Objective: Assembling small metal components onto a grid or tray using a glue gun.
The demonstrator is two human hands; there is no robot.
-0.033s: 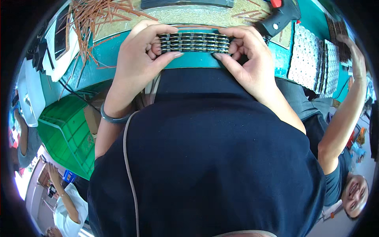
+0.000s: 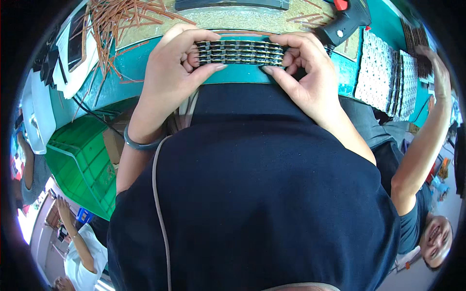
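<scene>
Both my hands grip a short block of dark strips (image 2: 240, 52), stacked in parallel rows with shiny metallic segments, just over the near edge of the table. My left hand (image 2: 172, 65) pinches its left end, thumb along the near side and fingers along the far side. At the other end, my right hand (image 2: 308, 68) holds it the same way, fingertips curled against the end. The block lies level from side to side. Its two ends are partly hidden by my fingers. Just beyond it lies a thin reddish-brown strip (image 2: 245, 33).
A pile of thin brown strips (image 2: 124, 22) lies at the far left. A black hand tool with a red part (image 2: 342, 26) rests at the far right, near stacked pale textured sheets (image 2: 376, 68). A green crate (image 2: 82, 160) stands below left. A co-worker's arm (image 2: 427, 136) reaches in at right.
</scene>
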